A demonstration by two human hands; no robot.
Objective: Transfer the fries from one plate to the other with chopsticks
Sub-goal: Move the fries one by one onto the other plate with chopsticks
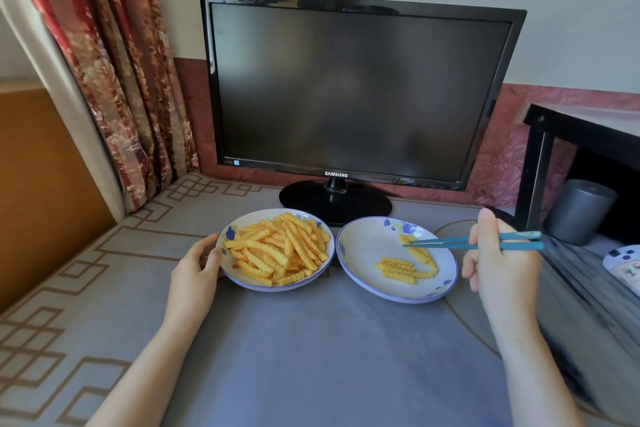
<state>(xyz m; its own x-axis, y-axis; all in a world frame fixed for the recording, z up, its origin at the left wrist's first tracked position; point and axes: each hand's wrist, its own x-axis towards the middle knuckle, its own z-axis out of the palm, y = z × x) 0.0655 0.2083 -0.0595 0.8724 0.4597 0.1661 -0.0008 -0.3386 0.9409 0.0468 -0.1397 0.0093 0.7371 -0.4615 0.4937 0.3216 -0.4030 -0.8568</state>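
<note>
Crinkle-cut fries (pixel 277 248) — golden, heaped; chopsticks (pixel 450 242) teal

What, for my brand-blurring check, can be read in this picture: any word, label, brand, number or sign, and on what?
"SAMSUNG": on the monitor, in the middle of its lower bezel.
Stickers at the bezel's lower left: too small to read.
Plates and chopsticks: patterns only, no text visible.

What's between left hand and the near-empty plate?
Head view: only the heaped plate of fries, its rim held by the left hand, nearly touching the near-empty plate.
</note>
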